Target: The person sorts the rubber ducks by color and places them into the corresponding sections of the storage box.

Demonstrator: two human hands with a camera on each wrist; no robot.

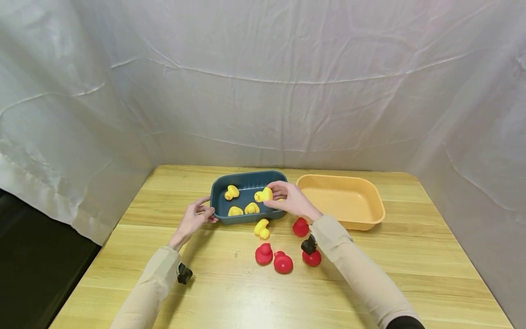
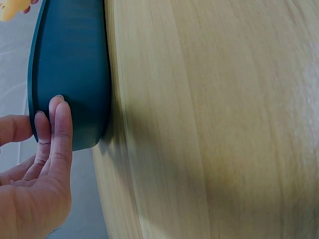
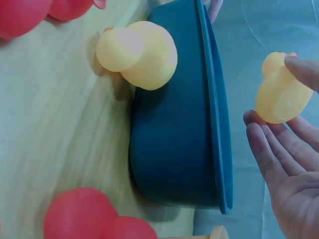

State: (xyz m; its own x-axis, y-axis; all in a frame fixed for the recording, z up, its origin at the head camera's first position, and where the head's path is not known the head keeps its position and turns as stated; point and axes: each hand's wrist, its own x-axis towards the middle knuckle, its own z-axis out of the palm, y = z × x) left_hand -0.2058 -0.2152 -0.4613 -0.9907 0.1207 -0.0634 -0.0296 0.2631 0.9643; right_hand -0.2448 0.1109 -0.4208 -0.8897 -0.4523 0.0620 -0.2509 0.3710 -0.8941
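Note:
My right hand (image 1: 289, 199) holds a yellow rubber duck (image 1: 264, 194) between thumb and fingers, above the right part of a dark blue tub (image 1: 242, 219). In the right wrist view, the held duck (image 3: 283, 94) is apart from the tub's rim. At the tub's left end my left hand (image 1: 195, 219) grips the near corner. The left wrist view shows its fingers (image 2: 61, 129) against the outer wall and another digit at the rim. Several yellow ducks (image 1: 232, 192) lie inside the tub, one mostly hidden by my right hand. One more yellow duck (image 1: 261, 229) lies before the tub.
An orange-yellow tub (image 1: 371, 224) stands right of the blue one. Several red rubber ducks (image 1: 283, 262) lie on the wooden table (image 1: 230, 292) in front of the tubs, one (image 1: 312, 258) partly behind my right wrist camera. A pale cloth (image 1: 287, 105) hangs around the table's back and sides.

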